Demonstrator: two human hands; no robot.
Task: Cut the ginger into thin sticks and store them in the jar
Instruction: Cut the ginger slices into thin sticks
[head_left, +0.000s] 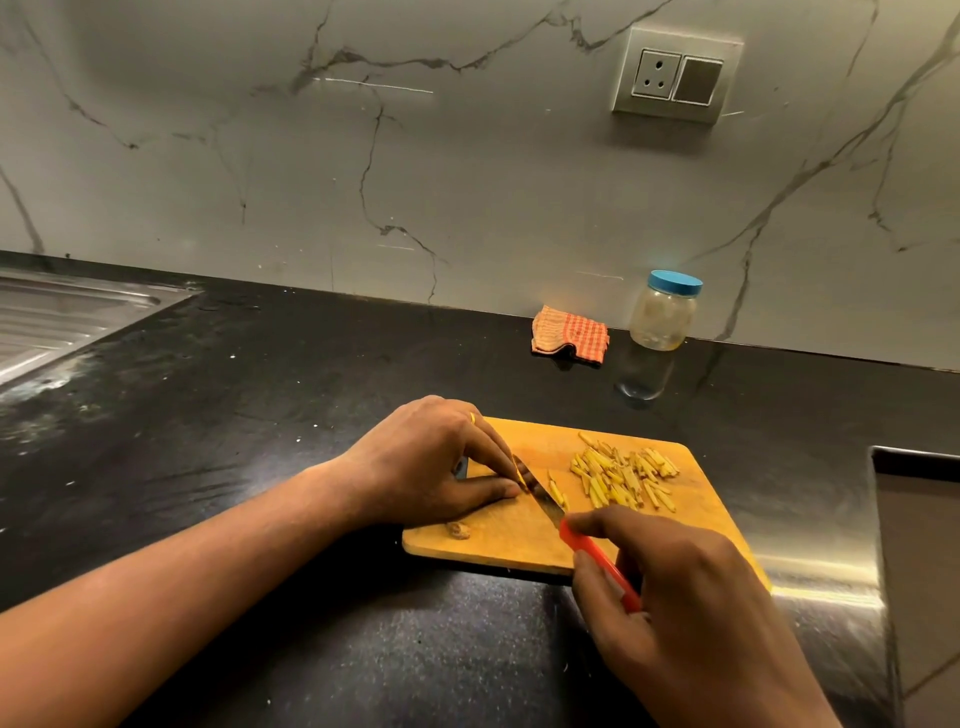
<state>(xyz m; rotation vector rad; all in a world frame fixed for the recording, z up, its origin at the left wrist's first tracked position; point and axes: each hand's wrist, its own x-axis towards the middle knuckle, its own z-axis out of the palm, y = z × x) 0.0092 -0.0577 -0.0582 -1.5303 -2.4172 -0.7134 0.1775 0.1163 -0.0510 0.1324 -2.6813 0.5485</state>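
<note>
A wooden cutting board (519, 540) lies on the black counter. My left hand (431, 457) presses a small piece of ginger (521, 477) onto the board with its fingertips, mostly hiding it. My right hand (675, 587) grips the red handle of a knife (543, 499), whose blade rests against the ginger by my left fingertips. A pile of several thin ginger sticks (623, 475) lies on the board's far right. A few loose sticks (557, 491) lie just right of the blade. A clear jar (664, 314) with a blue lid stands shut by the wall.
A ginger scrap (458, 530) sits on the board's near left. A folded orange checked cloth (570, 335) lies left of the jar. A steel sink drainboard (62, 317) is at the far left, a steel recess (914, 519) at the right. A wall socket (675, 78) is above.
</note>
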